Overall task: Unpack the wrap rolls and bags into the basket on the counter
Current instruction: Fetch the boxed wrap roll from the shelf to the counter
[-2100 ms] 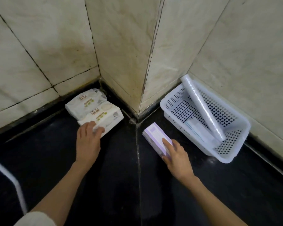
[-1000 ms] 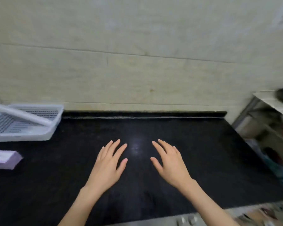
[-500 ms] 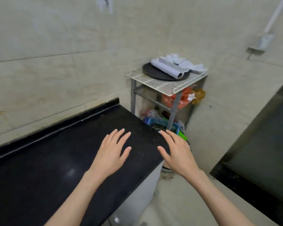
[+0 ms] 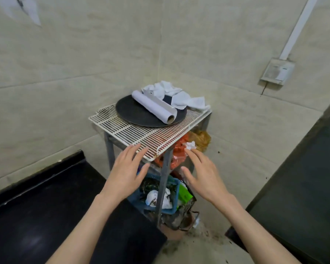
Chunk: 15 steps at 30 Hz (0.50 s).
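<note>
A white wrap roll (image 4: 154,107) lies on a dark round tray (image 4: 137,114) on top of a wire rack (image 4: 133,133). Crumpled white bags or cloths (image 4: 176,96) are heaped behind the roll. My left hand (image 4: 127,172) hovers with straight spread fingers at the rack's near edge, holding nothing. My right hand (image 4: 204,176) is held out beside it, fingers spread and empty, below the rack's front corner. The basket on the counter is out of view.
The black counter (image 4: 46,206) ends at lower left, just left of the rack. Under the rack sit a blue crate (image 4: 171,193) of clutter, orange bags (image 4: 176,155) and a pot. A dark surface (image 4: 303,187) stands at right. A socket box (image 4: 277,73) hangs on the tiled wall.
My view has swung right from the basket and boxes in the counter corner to the wire rack. Both hands let go of the boxes and now reach, empty, toward the rack.
</note>
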Tool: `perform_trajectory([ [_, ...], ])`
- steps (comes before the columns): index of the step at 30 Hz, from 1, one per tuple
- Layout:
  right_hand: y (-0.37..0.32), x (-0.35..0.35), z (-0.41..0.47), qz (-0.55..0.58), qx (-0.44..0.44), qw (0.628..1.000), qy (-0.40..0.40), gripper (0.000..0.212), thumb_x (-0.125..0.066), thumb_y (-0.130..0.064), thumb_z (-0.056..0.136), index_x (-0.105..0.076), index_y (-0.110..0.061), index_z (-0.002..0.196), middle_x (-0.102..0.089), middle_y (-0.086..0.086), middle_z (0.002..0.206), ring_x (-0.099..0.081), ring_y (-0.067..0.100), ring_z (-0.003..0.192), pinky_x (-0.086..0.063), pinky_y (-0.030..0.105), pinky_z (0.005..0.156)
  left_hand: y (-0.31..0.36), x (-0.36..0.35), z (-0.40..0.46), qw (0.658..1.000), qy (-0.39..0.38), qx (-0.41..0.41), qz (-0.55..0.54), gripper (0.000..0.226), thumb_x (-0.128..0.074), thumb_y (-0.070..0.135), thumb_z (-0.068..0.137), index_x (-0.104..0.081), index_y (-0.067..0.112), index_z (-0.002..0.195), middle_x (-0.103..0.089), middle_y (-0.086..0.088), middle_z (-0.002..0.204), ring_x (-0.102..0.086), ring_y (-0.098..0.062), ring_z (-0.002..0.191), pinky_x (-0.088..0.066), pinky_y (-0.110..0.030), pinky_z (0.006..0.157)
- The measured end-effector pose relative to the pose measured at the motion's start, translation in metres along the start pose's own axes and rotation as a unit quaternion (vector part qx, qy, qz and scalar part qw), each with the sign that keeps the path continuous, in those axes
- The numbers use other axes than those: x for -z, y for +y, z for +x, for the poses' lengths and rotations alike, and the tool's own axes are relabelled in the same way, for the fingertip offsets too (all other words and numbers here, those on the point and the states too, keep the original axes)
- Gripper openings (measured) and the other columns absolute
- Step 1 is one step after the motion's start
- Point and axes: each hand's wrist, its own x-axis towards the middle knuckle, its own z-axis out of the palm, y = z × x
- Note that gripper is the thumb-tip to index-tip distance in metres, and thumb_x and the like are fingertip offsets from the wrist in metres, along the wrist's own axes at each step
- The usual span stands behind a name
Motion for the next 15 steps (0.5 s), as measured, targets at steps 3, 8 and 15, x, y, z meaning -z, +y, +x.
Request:
perform_trajectory([
  [3, 0.027, -0.002, 0.048, 0.024, 0.006, 1.0, -0.005, 0.055, -0.043, -0.042, 0.092, -0.028, -0.025, 0.142, -0.031, 0.003, 0.151, -0.027, 0.02, 0.138, -0.023, 0.04, 0.114, -0.003, -0.016, 0.047, 1.0, -0.01, 0.001, 0.013, 0.051, -0.042, 0.037, 0.094, -0.034, 0.018, 0.14, -0.032, -0.009, 0.149, -0.022, -0.026, 0.14, -0.019, -0.043, 0.117],
  [8, 0.063, -0.009, 0.144, 0.06, 0.035, 0.998, 0.005, 0.054, -0.044, -0.041, 0.092, -0.031, -0.022, 0.141, -0.035, 0.004, 0.149, -0.03, 0.019, 0.137, -0.022, 0.039, 0.114, -0.01, -0.043, 0.122, 0.999, -0.001, 0.042, 0.014, 0.048, -0.041, 0.037, 0.095, -0.034, 0.022, 0.14, -0.032, -0.008, 0.15, -0.02, -0.025, 0.141, -0.016, -0.041, 0.117],
  [15, 0.09, -0.019, 0.287, 0.201, 0.058, 0.977, -0.041, 0.042, -0.033, -0.037, 0.097, -0.044, -0.018, 0.132, -0.045, 0.006, 0.14, -0.039, 0.021, 0.13, -0.028, 0.037, 0.11, -0.012, -0.073, 0.218, 0.965, 0.058, 0.225, -0.123, 0.044, -0.04, 0.03, 0.096, -0.036, 0.018, 0.138, -0.035, -0.01, 0.147, -0.026, -0.021, 0.137, -0.018, -0.035, 0.114],
])
